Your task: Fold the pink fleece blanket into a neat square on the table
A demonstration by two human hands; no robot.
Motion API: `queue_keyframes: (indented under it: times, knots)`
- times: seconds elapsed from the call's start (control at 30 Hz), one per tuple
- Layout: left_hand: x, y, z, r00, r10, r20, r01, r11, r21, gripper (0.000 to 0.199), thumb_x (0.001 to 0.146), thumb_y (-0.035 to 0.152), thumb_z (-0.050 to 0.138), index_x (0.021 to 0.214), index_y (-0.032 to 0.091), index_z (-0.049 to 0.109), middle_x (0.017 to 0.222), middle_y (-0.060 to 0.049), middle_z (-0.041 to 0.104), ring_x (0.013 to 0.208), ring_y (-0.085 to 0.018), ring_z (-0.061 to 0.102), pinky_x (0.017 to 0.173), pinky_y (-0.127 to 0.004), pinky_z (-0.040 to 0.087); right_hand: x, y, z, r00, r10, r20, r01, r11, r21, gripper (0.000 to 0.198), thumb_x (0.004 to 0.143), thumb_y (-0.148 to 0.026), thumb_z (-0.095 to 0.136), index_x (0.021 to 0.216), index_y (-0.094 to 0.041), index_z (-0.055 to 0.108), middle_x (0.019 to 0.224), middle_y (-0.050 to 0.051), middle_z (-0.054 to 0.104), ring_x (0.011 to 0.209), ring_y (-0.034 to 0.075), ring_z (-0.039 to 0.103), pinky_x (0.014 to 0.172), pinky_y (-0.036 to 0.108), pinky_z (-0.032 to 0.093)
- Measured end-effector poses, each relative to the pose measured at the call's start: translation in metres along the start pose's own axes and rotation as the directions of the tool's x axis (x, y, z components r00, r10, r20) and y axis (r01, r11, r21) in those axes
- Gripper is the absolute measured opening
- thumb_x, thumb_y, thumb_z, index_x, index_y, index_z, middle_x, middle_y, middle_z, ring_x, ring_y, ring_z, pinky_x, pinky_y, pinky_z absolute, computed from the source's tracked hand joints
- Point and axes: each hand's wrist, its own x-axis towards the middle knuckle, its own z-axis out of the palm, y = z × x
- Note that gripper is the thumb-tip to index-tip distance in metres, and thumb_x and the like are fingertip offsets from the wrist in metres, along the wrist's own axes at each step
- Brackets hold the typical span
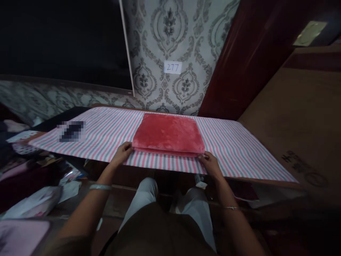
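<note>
A folded red plush blanket (169, 131) lies flat on a pink, grey and white striped cloth (112, 131) that covers the table. Its layered front edge faces me. My left hand (123, 152) is closed at the blanket's near left corner, fingers pinching the edge. At the near right corner my right hand (209, 163) pinches the blanket in the same way, thumb and fingers partly hidden by the fabric. Both hands rest close to the table's front edge.
A large dark screen (64, 42) hangs at the back left, beside patterned wallpaper with a numbered paper label (173, 67). On the cloth's left side is a pixelated dark object (71, 131). A big cardboard box (298, 117) stands at the right. Plastic bags (34, 202) lie low at the left.
</note>
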Motion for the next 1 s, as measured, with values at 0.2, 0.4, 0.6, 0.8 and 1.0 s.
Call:
queue_keyframes:
  times: [0.2, 0.4, 0.6, 0.8, 1.0]
  knots:
    - [-0.003, 0.009, -0.009, 0.991, -0.002, 0.133, 0.032, 0.973, -0.227, 0.035, 0.066, 0.048, 0.072, 0.087, 0.020, 0.070, 0.102, -0.007, 0.071, 0.105, -0.028, 0.062, 0.099, -0.036, 0.045, 0.001, -0.008, 0.000, 0.983, 0.120, 0.137, -0.146, 0.968, 0.202, 0.035, 0.066, -0.049, 0.069, 0.085, -0.021, 0.064, 0.058, -0.002, 0.058, 0.050, 0.013, 0.046, 0.051, 0.027, 0.035]
    - [0.006, 0.003, -0.009, 0.991, -0.024, 0.135, 0.016, 0.998, 0.057, 0.042, 0.064, 0.056, 0.065, 0.081, 0.018, 0.066, 0.091, -0.007, 0.068, 0.093, -0.028, 0.062, 0.089, -0.041, 0.049, 0.011, -0.014, 0.001, 0.940, 0.233, 0.249, -0.279, 0.945, 0.170, 0.029, 0.068, -0.046, 0.067, 0.069, -0.022, 0.051, 0.043, -0.004, 0.050, 0.039, 0.011, 0.043, 0.043, 0.024, 0.033]
    - [0.014, -0.006, -0.005, 0.987, 0.072, 0.146, -0.095, 0.984, 0.153, 0.041, 0.072, 0.056, 0.057, 0.087, 0.019, 0.066, 0.098, -0.006, 0.068, 0.097, -0.025, 0.062, 0.092, -0.038, 0.048, 0.017, -0.024, 0.007, 0.889, 0.358, 0.286, -0.419, 0.888, 0.191, 0.014, 0.071, -0.027, 0.061, 0.080, -0.020, 0.055, 0.048, 0.000, 0.057, 0.044, 0.015, 0.055, 0.046, 0.023, 0.041]
    - [0.023, -0.016, -0.005, 0.997, 0.051, 0.061, -0.065, 0.964, 0.256, 0.030, 0.073, 0.046, 0.053, 0.085, 0.020, 0.064, 0.093, -0.006, 0.067, 0.093, -0.024, 0.061, 0.091, -0.037, 0.049, 0.019, -0.017, 0.001, 0.956, 0.178, 0.232, -0.252, 0.904, 0.345, 0.032, 0.063, -0.040, 0.072, 0.066, -0.022, 0.046, 0.045, -0.009, 0.042, 0.037, 0.006, 0.034, 0.040, 0.020, 0.024]
    - [0.025, -0.021, -0.007, 0.995, 0.077, 0.058, -0.092, 0.937, 0.336, 0.027, 0.072, 0.041, 0.051, 0.085, 0.020, 0.064, 0.094, -0.007, 0.067, 0.093, -0.024, 0.062, 0.091, -0.037, 0.049, 0.017, -0.008, -0.007, 0.975, 0.146, 0.166, -0.189, 0.941, 0.280, 0.031, 0.065, -0.045, 0.068, 0.068, -0.022, 0.047, 0.044, -0.008, 0.044, 0.039, 0.008, 0.037, 0.042, 0.022, 0.025]
